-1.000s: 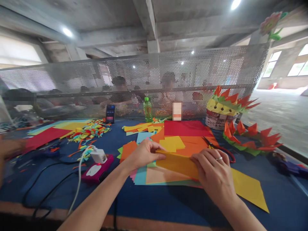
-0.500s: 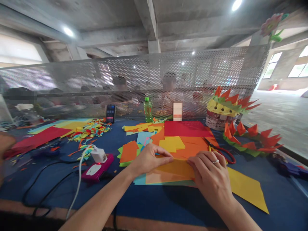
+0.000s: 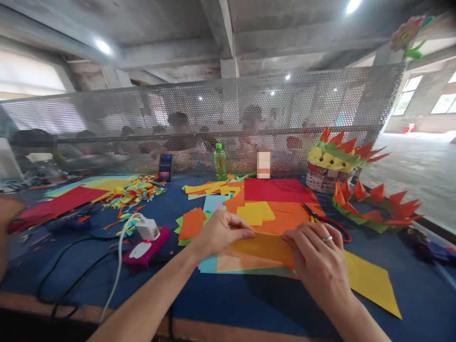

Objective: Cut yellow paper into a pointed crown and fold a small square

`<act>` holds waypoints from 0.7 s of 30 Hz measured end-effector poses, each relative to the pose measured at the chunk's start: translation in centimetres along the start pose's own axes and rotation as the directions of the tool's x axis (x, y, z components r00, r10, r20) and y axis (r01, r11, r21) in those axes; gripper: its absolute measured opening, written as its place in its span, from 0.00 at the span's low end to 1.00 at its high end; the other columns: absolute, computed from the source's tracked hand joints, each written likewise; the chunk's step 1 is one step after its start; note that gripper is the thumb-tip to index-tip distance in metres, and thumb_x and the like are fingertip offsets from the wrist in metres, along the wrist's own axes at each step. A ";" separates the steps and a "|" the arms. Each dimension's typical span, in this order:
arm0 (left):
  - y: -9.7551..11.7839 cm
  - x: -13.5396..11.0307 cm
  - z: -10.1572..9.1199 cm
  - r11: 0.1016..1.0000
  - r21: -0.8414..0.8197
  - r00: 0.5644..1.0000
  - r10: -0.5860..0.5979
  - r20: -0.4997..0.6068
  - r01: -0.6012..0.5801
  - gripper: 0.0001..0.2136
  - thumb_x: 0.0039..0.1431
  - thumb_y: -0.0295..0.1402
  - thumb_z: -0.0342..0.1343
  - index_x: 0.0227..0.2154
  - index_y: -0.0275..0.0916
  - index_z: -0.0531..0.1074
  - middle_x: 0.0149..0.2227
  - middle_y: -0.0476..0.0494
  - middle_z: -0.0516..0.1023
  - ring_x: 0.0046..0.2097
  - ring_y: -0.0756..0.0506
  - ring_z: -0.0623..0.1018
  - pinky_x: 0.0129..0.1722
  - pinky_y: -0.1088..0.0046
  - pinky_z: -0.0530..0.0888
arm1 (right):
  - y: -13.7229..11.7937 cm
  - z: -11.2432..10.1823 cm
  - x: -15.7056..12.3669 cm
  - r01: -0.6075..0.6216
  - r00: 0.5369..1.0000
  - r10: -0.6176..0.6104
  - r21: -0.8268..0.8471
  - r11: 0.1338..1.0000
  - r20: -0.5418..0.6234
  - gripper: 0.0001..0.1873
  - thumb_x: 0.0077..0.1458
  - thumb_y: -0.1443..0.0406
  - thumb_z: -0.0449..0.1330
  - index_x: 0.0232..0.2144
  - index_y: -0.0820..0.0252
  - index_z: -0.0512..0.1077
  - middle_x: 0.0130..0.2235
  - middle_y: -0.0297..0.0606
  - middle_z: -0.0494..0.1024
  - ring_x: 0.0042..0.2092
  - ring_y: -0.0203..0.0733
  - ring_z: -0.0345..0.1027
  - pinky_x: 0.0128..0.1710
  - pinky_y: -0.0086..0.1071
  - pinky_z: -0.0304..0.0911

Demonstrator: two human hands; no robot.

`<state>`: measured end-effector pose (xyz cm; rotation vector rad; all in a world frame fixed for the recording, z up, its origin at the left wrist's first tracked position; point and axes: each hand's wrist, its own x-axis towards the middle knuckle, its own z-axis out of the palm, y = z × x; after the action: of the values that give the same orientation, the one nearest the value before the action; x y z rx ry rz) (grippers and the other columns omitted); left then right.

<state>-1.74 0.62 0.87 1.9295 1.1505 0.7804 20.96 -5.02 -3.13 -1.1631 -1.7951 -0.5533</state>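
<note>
Both my hands are on a folded orange-yellow paper sheet (image 3: pixel 263 247) that lies on a stack of coloured sheets (image 3: pixel 245 262) on the blue table. My left hand (image 3: pixel 219 230) pinches the sheet's upper left end, fingers closed on it. My right hand (image 3: pixel 317 256), with a ring on one finger, presses and grips the sheet's right part. Red-handled scissors (image 3: pixel 326 221) lie just beyond my right hand, on the orange paper.
A pink device with a white charger and cables (image 3: pixel 144 242) sits to the left. Paper scraps (image 3: pixel 133 190), a red sheet (image 3: pixel 276 190), a green bottle (image 3: pixel 220 162) and folded paper crowns (image 3: pixel 338 159) stand farther back. A perforated metal screen (image 3: pixel 213 118) separates other people. Another person's blurred hand (image 3: pixel 9 213) shows at far left.
The raised fold of the orange-yellow sheet has been pressed down flatter under my fingers. Both hands stay in nearly the same place.
</note>
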 end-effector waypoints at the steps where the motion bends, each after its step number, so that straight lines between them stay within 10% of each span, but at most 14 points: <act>1: 0.0 0.0 -0.1 1.000 0.009 1.000 -0.002 -0.011 0.002 0.10 0.49 0.41 0.65 0.28 0.39 0.82 0.29 0.45 0.83 0.35 0.44 0.80 0.36 0.72 0.73 | 0.0 -0.1 0.0 0.000 1.000 0.000 -0.006 1.000 -0.011 0.09 0.63 0.68 0.56 0.31 0.55 0.74 0.29 0.34 0.77 0.38 0.41 0.69 0.49 0.40 0.54; 21: 0.0 0.2 -1.2 0.999 -0.017 0.980 0.045 -0.196 -0.050 0.08 0.45 0.38 0.67 0.23 0.39 0.79 0.28 0.44 0.81 0.37 0.44 0.79 0.45 0.65 0.73 | 0.3 -0.5 0.3 0.009 0.998 -0.010 -0.015 1.000 -0.069 0.09 0.62 0.69 0.56 0.31 0.56 0.73 0.29 0.34 0.78 0.37 0.42 0.68 0.49 0.41 0.55</act>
<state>-2.58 1.15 1.54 1.9004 1.2098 1.0234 21.36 -5.08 -2.64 -1.1326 -1.7414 -0.6061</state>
